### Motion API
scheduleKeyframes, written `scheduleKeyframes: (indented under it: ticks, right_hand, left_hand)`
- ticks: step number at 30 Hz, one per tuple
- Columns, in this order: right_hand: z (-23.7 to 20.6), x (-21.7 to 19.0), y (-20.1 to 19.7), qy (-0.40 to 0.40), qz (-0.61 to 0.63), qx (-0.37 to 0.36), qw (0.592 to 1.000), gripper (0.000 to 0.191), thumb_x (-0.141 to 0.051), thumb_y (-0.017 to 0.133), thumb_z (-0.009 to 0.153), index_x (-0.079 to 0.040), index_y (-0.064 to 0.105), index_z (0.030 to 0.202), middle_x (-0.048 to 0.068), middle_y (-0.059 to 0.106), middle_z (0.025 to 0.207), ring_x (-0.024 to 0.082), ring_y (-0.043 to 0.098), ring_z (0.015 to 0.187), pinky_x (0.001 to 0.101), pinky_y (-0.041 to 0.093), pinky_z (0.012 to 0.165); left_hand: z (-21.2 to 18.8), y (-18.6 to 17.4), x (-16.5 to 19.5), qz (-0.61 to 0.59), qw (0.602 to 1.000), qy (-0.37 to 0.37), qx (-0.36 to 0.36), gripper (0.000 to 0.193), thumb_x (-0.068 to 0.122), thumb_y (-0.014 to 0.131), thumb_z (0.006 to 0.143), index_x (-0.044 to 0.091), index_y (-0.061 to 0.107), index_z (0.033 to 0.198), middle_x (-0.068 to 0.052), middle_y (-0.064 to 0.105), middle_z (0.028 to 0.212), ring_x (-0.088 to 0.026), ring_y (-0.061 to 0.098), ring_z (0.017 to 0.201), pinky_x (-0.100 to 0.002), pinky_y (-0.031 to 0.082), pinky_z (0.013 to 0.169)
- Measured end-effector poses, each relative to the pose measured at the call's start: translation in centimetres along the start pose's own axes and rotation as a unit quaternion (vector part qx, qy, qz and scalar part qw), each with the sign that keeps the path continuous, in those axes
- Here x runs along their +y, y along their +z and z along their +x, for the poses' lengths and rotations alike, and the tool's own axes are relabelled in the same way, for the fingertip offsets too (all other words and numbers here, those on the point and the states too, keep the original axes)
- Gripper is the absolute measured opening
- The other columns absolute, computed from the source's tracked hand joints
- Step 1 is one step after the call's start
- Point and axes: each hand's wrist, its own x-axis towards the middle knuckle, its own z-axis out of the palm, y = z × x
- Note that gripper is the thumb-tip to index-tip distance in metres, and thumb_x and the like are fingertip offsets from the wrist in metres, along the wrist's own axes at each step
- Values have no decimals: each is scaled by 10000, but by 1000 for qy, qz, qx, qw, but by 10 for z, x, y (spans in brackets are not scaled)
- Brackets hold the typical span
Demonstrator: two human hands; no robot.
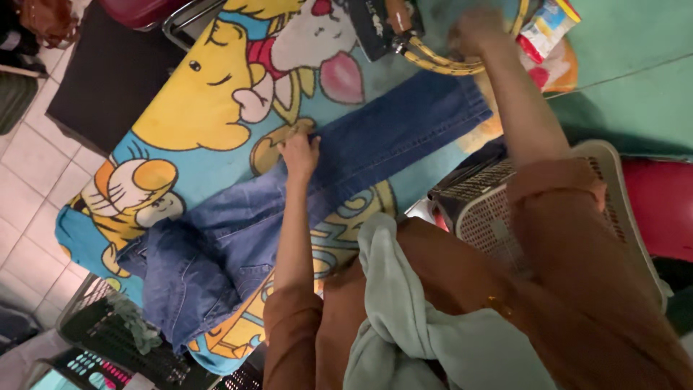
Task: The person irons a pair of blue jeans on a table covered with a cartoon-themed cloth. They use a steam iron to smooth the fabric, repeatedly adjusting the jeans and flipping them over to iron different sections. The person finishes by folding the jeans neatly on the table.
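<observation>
Blue jeans (375, 144) lie spread across a cartoon-print blanket (188, 108) that covers the work surface. My left hand (299, 153) rests flat on the denim near the middle of the leg, fingers apart. My right hand (475, 29) reaches to the far side and is blurred. It sits on a looped yellow and black cord (437, 65) that leads to a dark iron (382, 25). Whether its fingers close around the cord is unclear. A pale green cloth (404, 310) hangs over my front.
A white plastic laundry basket (613, 180) stands to the right of the blanket. A colourful packet (548, 22) lies at the far right edge. A dark basket with clothes (123, 339) sits low on the left above the tiled floor (29, 166).
</observation>
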Motion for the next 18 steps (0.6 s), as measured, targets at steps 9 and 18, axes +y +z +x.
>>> scheduleKeyframes:
  ticks: [9,18]
  right_hand:
    - [8,-3,6,24,-63,-22,997,335,-418,888,703,-212,824,960,161,682,1183,385,561,1228,647,323,996]
    - [2,6,6,57,-7,-52,997,376,-391,864,750,-168,759,1034,162,723,1055,408,626,1094,669,377,961]
  left_hand:
    - [9,-1,-6,-31,997,-73,-19,316,237,826,804,156,685,1074,-22,732,1053,-278,628,1141,-615,338,974]
    - [-1,-29,-54,100,965,-148,-191,694,768,615,895,123,742,1118,-174,740,1126,-340,688,1102,-635,342,1073]
